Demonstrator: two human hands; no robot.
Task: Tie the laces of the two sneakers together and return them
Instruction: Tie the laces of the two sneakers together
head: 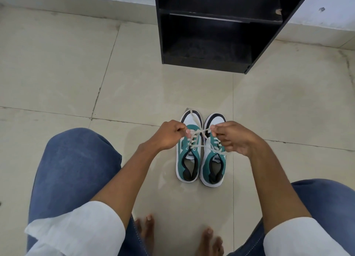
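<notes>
Two teal, white and black sneakers stand side by side on the tiled floor, toes pointing away from me: the left sneaker (189, 159) and the right sneaker (213, 165). White laces (199, 132) cross between them above the tongues. My left hand (167, 136) pinches a lace end over the left sneaker. My right hand (233, 138) pinches lace over the right sneaker. The lace is stretched taut between both hands. A loose lace end lies over the left sneaker's toe (191, 112).
A black open shelf unit (217, 25) stands on the floor beyond the sneakers, against a white wall. My knees in blue jeans (76, 159) flank the view, and my bare feet (146, 230) rest on the beige tiles (57, 63) below.
</notes>
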